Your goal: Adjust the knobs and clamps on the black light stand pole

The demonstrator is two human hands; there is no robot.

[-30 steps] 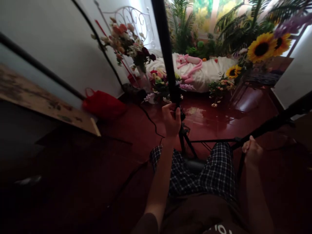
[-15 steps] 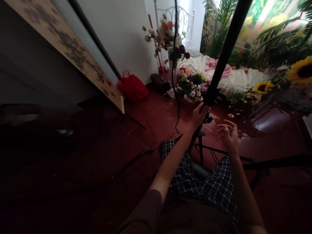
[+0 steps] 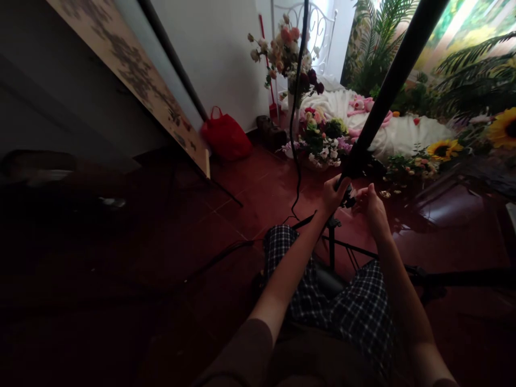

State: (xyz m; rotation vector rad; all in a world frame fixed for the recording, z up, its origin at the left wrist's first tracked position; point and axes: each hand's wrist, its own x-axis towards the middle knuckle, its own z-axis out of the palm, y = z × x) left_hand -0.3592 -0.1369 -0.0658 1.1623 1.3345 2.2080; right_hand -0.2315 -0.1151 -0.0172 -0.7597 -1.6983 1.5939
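A thick black stand pole (image 3: 381,110) slants up to the right in front of me. My left hand (image 3: 334,198) is wrapped round its lower part, just above a black clamp with a knob (image 3: 347,200). From the right, my right hand (image 3: 371,208) reaches that knob with bent fingers, the fingertips appearing to pinch it; the dim light hides the exact contact. Below the clamp, thin black stand legs (image 3: 332,250) spread out between my knees, which are in checked trousers.
A black cable (image 3: 297,161) hangs down left of the pole. A flowered panel (image 3: 161,102) leans at the left, near a red bag (image 3: 226,135). Beyond are flower bunches (image 3: 324,145), a white-covered bed (image 3: 427,137) and sunflowers (image 3: 443,149). Another black leg (image 3: 463,278) lies across the right.
My right hand has moved left and up to the knob from a spot apart from it. The left hand keeps its hold on the pole. The view has shifted slightly.
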